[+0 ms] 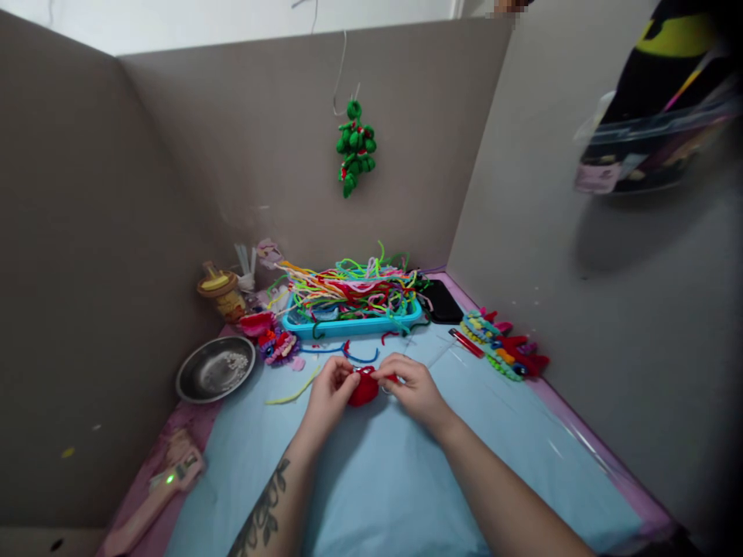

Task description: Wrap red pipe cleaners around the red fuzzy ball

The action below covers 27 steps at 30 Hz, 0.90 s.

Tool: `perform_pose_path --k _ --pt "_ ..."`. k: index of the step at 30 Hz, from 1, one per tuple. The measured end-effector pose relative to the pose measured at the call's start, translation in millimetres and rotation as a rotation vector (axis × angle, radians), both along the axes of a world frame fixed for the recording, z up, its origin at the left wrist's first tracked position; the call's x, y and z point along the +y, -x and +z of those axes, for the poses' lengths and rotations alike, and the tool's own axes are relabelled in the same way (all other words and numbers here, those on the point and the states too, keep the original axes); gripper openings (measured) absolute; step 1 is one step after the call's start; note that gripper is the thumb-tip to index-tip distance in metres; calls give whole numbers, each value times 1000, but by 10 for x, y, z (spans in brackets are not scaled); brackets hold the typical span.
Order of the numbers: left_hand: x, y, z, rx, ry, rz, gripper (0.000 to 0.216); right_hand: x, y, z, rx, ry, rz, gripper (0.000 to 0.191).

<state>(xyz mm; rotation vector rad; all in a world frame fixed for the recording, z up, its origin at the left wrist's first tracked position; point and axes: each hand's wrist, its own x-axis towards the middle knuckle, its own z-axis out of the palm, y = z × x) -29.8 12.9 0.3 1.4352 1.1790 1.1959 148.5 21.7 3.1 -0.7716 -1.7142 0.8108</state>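
Observation:
In the middle of the head view, my left hand (333, 384) pinches a small red fuzzy piece (363, 389), rounded in shape, by its left and upper edge. On its other side my right hand (413, 387) is closed, thumb and fingertips together at the upper right edge of that piece. A bit of red shows between the right fingers, and a thin pale loop beneath them is too small to make out. Just beyond the hands lies a blue strand (365, 357) with a red part. A yellow strand (293, 393) rests left of my left hand.
Behind the hands stands a blue tray (354, 329) heaped with coloured strands. A metal bowl (200, 375) and a pink glue gun (168, 491) are on the left. To the right lie a red cutter (467, 343), a black phone (442, 302) and colourful fuzzy figures (505, 348). Grey panels surround the table.

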Motion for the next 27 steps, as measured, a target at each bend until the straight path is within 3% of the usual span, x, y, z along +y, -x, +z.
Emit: perform_pose_path --k 5,11,18,24,27 --pt "15 -4 -32 -32 20 -11 20 -17 -8 29 48 83 77 10" --pt "-5 -8 -41 -28 18 -10 25 1 1 50 139 221 -4 11" --pt "-34 -28 -20 -64 43 -100 22 71 -11 -114 326 454 -88 13" --pt "-24 -10 30 -252 115 -47 34 33 -5 -43 256 348 -18 12" --pt "-26 0 47 -292 126 -63 35 45 5 -62 266 406 -37 14"
